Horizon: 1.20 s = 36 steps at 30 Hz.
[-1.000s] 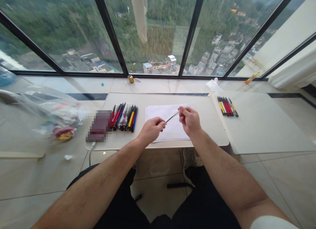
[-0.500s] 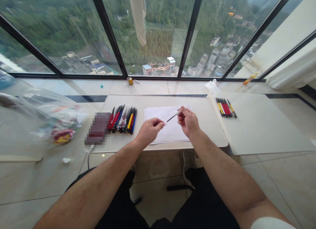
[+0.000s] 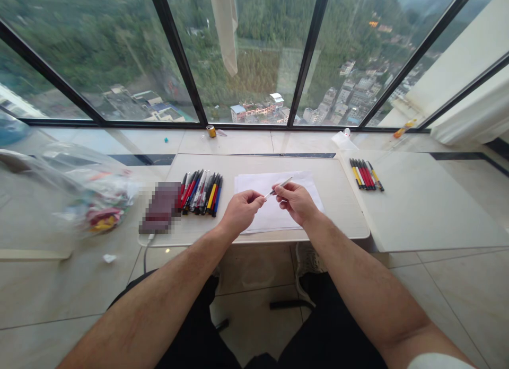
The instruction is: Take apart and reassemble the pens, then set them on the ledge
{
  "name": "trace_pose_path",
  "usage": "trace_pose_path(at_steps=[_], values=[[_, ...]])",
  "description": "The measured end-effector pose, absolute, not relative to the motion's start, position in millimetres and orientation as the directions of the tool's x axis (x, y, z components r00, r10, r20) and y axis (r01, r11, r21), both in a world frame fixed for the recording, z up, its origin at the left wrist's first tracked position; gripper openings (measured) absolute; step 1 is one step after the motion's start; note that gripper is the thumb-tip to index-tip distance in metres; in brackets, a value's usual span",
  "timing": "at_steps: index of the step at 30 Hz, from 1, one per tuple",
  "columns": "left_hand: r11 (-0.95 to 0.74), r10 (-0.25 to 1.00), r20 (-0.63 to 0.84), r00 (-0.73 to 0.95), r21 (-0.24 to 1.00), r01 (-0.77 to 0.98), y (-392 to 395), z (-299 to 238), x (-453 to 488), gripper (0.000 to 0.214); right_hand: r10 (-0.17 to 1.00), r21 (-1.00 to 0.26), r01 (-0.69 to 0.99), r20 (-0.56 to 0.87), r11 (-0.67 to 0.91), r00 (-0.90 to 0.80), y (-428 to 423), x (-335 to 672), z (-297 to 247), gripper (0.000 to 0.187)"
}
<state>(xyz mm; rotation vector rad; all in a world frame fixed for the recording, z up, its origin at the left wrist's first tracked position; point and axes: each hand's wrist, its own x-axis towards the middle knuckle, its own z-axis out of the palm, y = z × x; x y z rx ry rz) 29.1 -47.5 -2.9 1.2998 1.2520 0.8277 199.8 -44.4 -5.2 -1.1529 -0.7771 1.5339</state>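
A slim pen refill (image 3: pixel 286 182), pale with a dark stretch, slants up to the right over white paper sheets (image 3: pixel 274 219). My left hand (image 3: pixel 241 210) pinches its lower left end between thumb and fingertips. Around its middle, my right hand (image 3: pixel 297 203) closes with thumb and index finger, and the pale upper end sticks out past them. The fingers hide parts of the refill. Left of the paper lies a row of several pens (image 3: pixel 202 193) in red, blue, black, yellow and clear.
A blurred dark red device (image 3: pixel 161 207) with a cable lies on the white table (image 3: pixel 345 220) at left. Several more pens (image 3: pixel 366 175) lie on the right-hand board (image 3: pixel 429 199). Plastic bags (image 3: pixel 99 194) are at far left; a small yellow can (image 3: pixel 211 131) stands by the window.
My right hand has slid down along the refill toward my left hand, leaving its upper end showing. The left hand keeps its pinch at nearly the same spot.
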Motion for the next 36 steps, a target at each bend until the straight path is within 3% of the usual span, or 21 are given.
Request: trace_pose_path(at_steps=[6, 10, 15, 21, 27, 36], values=[[0.171, 0.957, -0.211, 0.201, 0.965, 0.197, -48, -3, 29, 0.025, 0.970, -0.899, -0.388, -0.239, -0.203, 0.045, -41, 200, -6, 0.038], [0.170, 0.957, -0.212, 0.200, 0.964, 0.206, -45, -5, 26, 0.024, 0.963, -0.899, -0.423, -0.203, -0.111, 0.178, -34, 207, -4, 0.033], [0.139, 0.988, -0.154, 0.017, 0.930, 0.341, -25, -11, 19, 0.024, 0.920, -0.910, -0.407, -0.220, -0.074, 0.324, -27, 226, 0, 0.023], [0.071, 0.997, -0.033, -0.069, 0.725, 0.685, 3, -16, 15, 0.017, 0.936, -0.954, -0.149, -0.287, -0.260, 0.203, -33, 226, -6, 0.015], [0.061, 0.998, -0.025, -0.056, 0.509, 0.858, 12, -27, 16, 0.021, 0.946, -0.946, 0.070, -0.309, -0.316, 0.100, -38, 218, -8, 0.014], [0.057, 0.998, -0.014, -0.057, 0.476, 0.878, 9, -28, 9, 0.025, 0.949, -0.945, 0.094, -0.308, -0.314, 0.069, -37, 218, -7, 0.013]])
